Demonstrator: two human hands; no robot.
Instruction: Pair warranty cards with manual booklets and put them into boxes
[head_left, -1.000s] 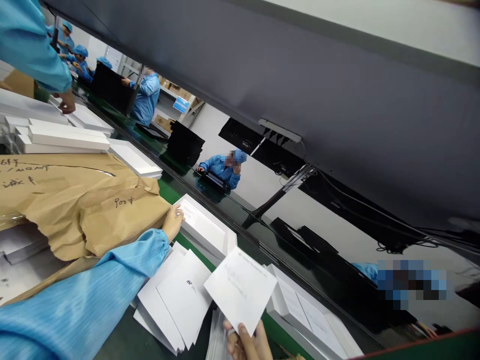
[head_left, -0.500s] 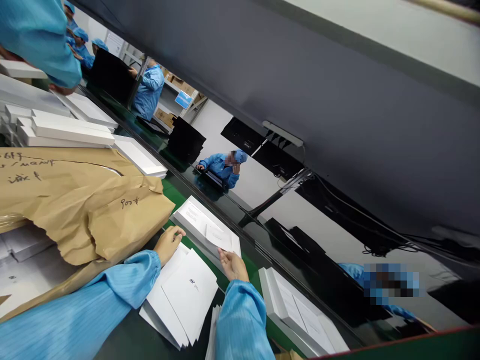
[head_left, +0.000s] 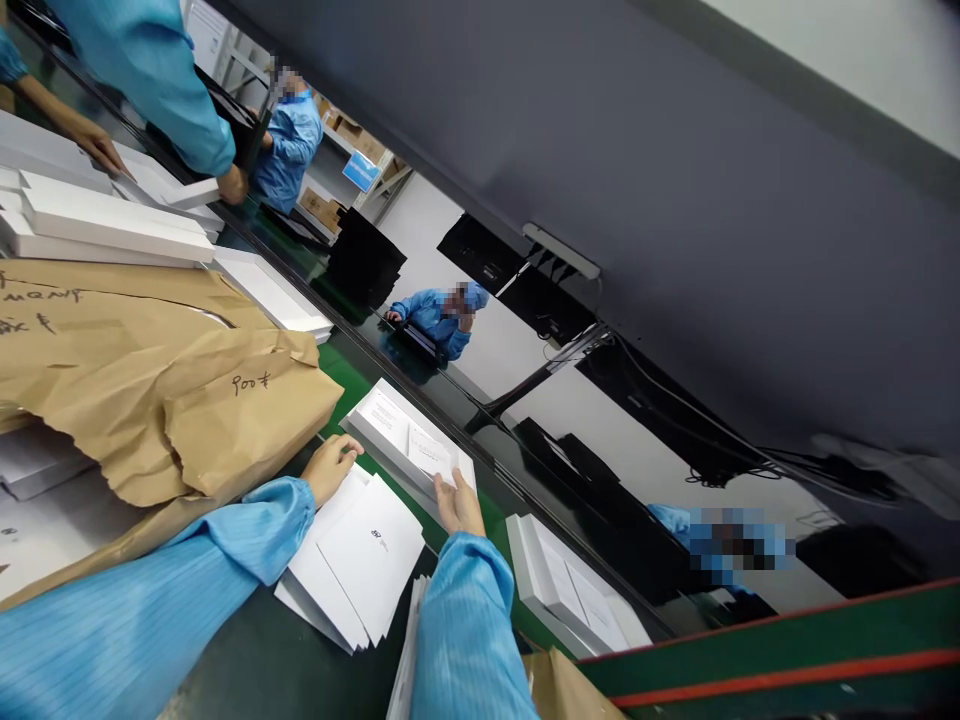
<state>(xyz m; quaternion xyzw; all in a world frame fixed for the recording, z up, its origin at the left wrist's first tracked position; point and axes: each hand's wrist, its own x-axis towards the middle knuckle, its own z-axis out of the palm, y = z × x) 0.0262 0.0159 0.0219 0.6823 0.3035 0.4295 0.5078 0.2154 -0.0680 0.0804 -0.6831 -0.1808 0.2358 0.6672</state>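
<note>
My right hand (head_left: 459, 503) rests at the near edge of a shallow white box (head_left: 386, 425), its fingers stretched out and touching a small printed white card (head_left: 429, 452) that lies inside. Over the top end of a fanned stack of white paper folders (head_left: 371, 560) is my left hand (head_left: 331, 468). Its fingers are curled together, and nothing shows in them. The upper folder bears a small dark logo.
A torn brown paper package (head_left: 247, 420) with white items inside lies at left. White boxes (head_left: 112, 220) are piled beyond it, where a co-worker's hands (head_left: 232, 185) handle one. More filled white boxes (head_left: 570, 590) stand at right along the dark conveyor edge. A grey panel (head_left: 600, 150) hangs overhead.
My right hand's fingers have gone from pinching the card's edge to lying outstretched against it; the card sits in the box. My left hand stays by the folders. A co-worker's arms have moved over the boxes.
</note>
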